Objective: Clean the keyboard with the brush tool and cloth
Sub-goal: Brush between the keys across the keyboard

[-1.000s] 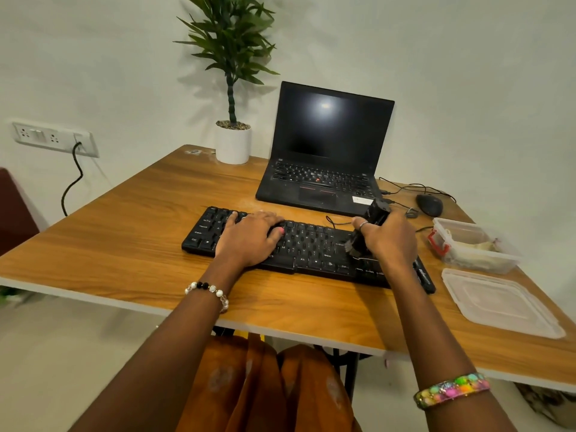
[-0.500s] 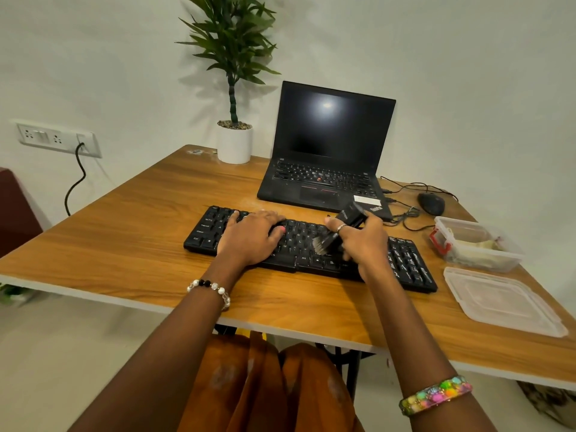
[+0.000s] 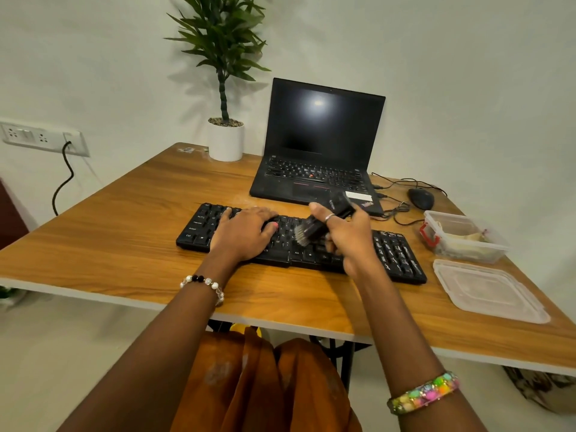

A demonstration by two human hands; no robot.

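The black keyboard [image 3: 299, 241] lies on the wooden counter [image 3: 124, 238] with its long axis running left to right, slightly skewed so the right end sits nearer. Over its middle the brush tool [image 3: 322, 221] slants, bristles down and to the left on the keys, black handle rising up and to the right toward the laptop [image 3: 318, 148]. The brush is blurred, so fine detail is lost.

The right hand [image 3: 346, 235] grips that brush, fingers [image 3: 324, 213] curled round the handle, thumb stretched out on the far side, a ring showing on one finger. Its wrist hangs just above the keyboard's near edge, forearm coming in from the near right with a bright beaded bangle [image 3: 424, 392] on it.

The left hand [image 3: 246, 232] lies palm down on the left half of the keyboard, fingers spread and fairly flat across the keys, gripping nothing. A pearl-and-black bead bracelet [image 3: 204, 283] circles that wrist.

Out at the right edge, a clear plastic container [image 3: 464, 236] stands open with a red clip on its left side; something pale and crumpled lies inside, and whether it is the cloth I cannot tell. Its clear lid [image 3: 489, 291] lies flat on the counter just nearer.

Behind, a black mouse [image 3: 420, 198] sits right of the laptop among loose cables, and a potted plant [image 3: 224, 132] stands at the far left corner.
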